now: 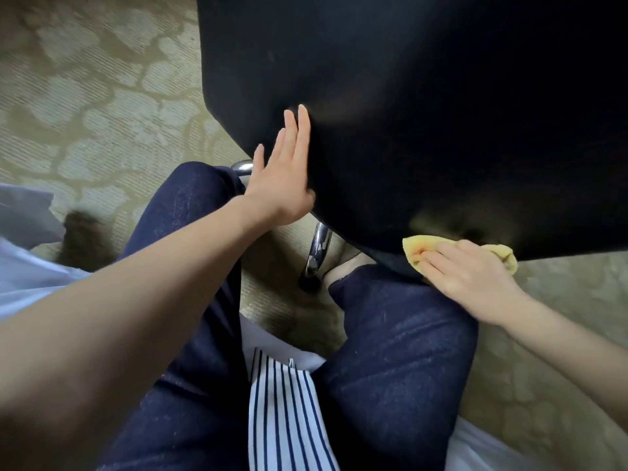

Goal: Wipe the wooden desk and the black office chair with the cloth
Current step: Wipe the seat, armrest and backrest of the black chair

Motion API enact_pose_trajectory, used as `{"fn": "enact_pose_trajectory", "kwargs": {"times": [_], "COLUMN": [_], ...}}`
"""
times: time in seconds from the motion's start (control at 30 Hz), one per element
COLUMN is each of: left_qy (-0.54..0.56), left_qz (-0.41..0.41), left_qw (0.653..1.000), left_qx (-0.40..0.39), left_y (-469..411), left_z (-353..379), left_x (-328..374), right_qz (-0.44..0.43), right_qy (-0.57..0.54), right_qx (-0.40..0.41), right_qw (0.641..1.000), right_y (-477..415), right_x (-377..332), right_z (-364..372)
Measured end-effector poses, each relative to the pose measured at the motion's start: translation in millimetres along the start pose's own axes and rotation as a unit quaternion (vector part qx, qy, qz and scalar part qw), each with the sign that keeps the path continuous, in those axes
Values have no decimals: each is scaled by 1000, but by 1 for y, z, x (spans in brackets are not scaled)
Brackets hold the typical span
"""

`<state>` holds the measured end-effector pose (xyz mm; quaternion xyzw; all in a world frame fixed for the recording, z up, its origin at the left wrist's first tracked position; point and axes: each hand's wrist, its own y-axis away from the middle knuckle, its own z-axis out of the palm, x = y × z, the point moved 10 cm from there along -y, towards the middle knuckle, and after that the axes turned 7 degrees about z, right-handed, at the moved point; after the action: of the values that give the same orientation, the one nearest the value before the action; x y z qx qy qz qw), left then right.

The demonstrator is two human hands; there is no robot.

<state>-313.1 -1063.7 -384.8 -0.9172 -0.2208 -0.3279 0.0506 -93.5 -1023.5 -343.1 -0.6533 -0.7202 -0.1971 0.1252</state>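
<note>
The floor is patterned beige carpet (102,107). The black office chair (424,124) fills the far centre and right. The left hand (282,178), fingers straight and together, presses flat on the chair's left edge. The right hand (469,277) presses the yellow cloth (416,249) against the chair's near edge with fingers extended.

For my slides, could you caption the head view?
Left hand braces the black chair while right hand wipes with yellow cloth.
</note>
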Motion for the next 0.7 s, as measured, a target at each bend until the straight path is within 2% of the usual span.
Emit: {"fn": "enact_pose_trajectory", "kwargs": {"times": [0.2,0.37,0.47,0.57,0.7], "left_qy": [-13,-33,-45,-60,-57], "left_qz": [2,-14,-23,-41,-27], "left_qw": [1000,999,998,997,996], "left_qx": [-15,-17,-25,-20,59], "left_y": [-3,-13,-21,-26,-14], "left_z": [-5,-14,-22,-36,-52], "left_x": [-9,-20,-27,-34,-17], "right_qz": [25,26,30,31,61], "right_qy": [15,38,63,70,48], "right_qx": [182,214,170,47,-78], "right_qw": [983,976,983,996,994], "right_y": [-52,-114,-148,-178,-180], "right_x": [16,4,-10,-28,-47], "right_z": [-77,-89,-68,-33,18]}}
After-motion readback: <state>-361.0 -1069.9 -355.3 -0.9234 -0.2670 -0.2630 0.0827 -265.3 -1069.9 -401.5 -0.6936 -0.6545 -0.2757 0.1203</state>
